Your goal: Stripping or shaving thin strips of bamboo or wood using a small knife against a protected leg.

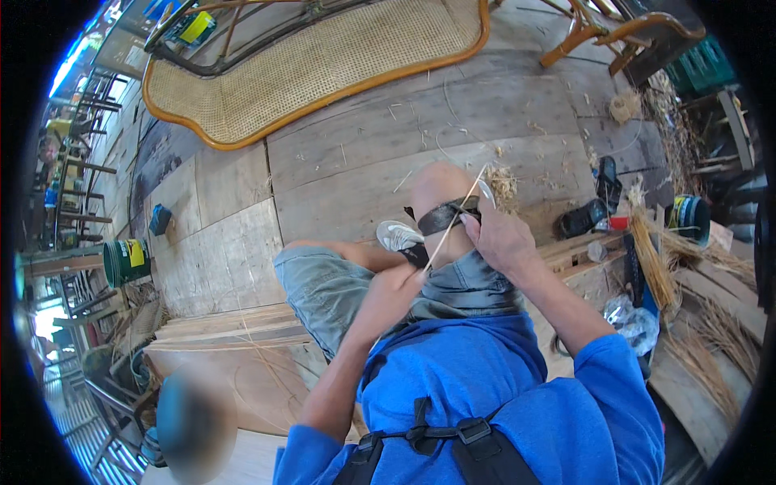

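A thin, pale rattan strip [443, 240] runs slantwise across a black band [436, 220] wrapped around my bent right knee. The strip's near end is gripped by my left hand [391, 297], which is closed over my lap. On the right side of the knee, my right hand [504, 242] is closed, its thumb pressing close to the strip where it crosses the band. Its other fingers are mostly hidden, so I cannot tell whether a tool is in them too. Beyond the knee, the strip's far end sticks out free.
A cane-woven panel with a bent wood frame [323, 69] lies ahead on the plank floor. Shavings [503, 187] lie beyond my knee. To the right are a black sandal [584, 218], rattan bundles [653, 263] and a dark green bucket [689, 220]; another bucket [125, 263] stands left.
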`<state>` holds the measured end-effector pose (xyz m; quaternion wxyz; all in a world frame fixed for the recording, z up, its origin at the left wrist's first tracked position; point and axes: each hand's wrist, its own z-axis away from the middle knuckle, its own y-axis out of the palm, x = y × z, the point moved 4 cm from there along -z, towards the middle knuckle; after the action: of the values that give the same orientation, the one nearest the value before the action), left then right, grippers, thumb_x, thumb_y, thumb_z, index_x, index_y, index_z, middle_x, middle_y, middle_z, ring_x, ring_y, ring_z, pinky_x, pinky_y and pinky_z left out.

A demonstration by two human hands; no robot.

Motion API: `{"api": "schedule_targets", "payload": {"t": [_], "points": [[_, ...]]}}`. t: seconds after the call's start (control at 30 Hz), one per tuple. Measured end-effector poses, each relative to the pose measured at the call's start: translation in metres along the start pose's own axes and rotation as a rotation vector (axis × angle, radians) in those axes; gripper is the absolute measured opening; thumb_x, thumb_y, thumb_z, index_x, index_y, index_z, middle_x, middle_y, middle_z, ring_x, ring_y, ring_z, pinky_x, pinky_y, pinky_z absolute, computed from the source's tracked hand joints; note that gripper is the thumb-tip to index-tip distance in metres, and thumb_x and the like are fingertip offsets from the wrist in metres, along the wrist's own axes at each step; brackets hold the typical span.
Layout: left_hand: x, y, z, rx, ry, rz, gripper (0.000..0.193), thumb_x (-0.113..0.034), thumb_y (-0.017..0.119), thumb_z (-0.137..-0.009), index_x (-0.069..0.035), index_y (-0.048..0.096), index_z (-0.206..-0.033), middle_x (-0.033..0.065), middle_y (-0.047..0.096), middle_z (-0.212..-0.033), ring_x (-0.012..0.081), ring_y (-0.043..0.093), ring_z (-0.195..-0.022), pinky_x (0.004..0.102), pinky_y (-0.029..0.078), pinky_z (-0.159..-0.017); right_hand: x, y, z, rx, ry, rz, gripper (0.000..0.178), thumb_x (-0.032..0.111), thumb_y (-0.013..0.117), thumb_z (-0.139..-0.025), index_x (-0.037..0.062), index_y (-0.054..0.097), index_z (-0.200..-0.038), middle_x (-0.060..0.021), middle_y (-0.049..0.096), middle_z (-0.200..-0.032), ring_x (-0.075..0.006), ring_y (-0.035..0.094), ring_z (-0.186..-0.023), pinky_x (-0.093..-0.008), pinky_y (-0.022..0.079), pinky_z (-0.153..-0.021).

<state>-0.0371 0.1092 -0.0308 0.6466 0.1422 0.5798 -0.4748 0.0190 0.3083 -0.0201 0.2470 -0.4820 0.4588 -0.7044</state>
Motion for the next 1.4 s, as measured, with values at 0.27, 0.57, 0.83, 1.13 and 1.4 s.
{"api": "schedule_targets", "payload": {"t": [0.27,0.57,0.83,1.13,1.4], "points": [[0.055,-0.060,0.160,0.130,-0.557,0.297,0.034,-0.027,0.051,-0.088,-0.004,0.048,-0.064,-0.0010,0.040,-0.052,0.0073,0.037,-0.048,0.0258,0.030,-0.042,0.004,0.006,-0.010,0.138,0.064,0.039,0.045,0.035,0.047,-0.088,0.0004,0.041,-0.116,-0.0222,0.061,-0.071,-0.0407,0.060,-0.066,-0.0488,0.048,-0.059],[0.116,-0.105,0.245,0.288,-0.774,-0.049,0.032,-0.034,0.056,-0.085,-0.005,0.055,-0.072,0.0048,0.053,-0.061,0.0199,0.052,-0.054,0.0328,0.040,-0.048,0.012,0.003,-0.006,0.074,0.032,0.078,0.036,0.036,0.050,-0.087,0.0005,0.049,-0.093,-0.0209,0.061,-0.073,-0.0361,0.062,-0.063,-0.0437,0.050,-0.052],[-0.041,-0.035,-0.023,0.054,-0.046,-0.561,0.032,-0.036,0.051,-0.085,-0.005,0.060,-0.086,0.0181,0.062,-0.089,0.0334,0.060,-0.084,0.0437,0.046,-0.069,0.007,-0.001,0.001,0.067,0.069,0.054,0.040,0.034,0.047,-0.088,0.0008,0.045,-0.111,-0.0207,0.061,-0.068,-0.0371,0.061,-0.064,-0.0471,0.048,-0.057],[-0.017,0.000,-0.047,-0.038,0.033,-0.246,0.032,-0.026,0.050,-0.086,0.003,0.055,-0.074,0.0221,0.053,-0.065,0.0341,0.054,-0.060,0.0408,0.041,-0.056,0.003,-0.005,0.003,0.067,0.154,0.057,0.054,0.035,0.047,-0.088,0.0023,0.034,-0.129,-0.0201,0.062,-0.070,-0.0366,0.062,-0.066,-0.0462,0.049,-0.060],[0.048,-0.091,0.154,0.112,-0.502,-0.093,0.034,-0.026,0.053,-0.085,0.001,0.051,-0.065,0.0114,0.047,-0.052,0.0183,0.047,-0.048,0.0338,0.039,-0.049,0.003,-0.004,-0.002,-0.005,0.133,0.100,0.037,0.036,0.051,-0.086,0.0016,0.051,-0.097,-0.0201,0.061,-0.068,-0.0371,0.061,-0.062,-0.0457,0.050,-0.055]]}}
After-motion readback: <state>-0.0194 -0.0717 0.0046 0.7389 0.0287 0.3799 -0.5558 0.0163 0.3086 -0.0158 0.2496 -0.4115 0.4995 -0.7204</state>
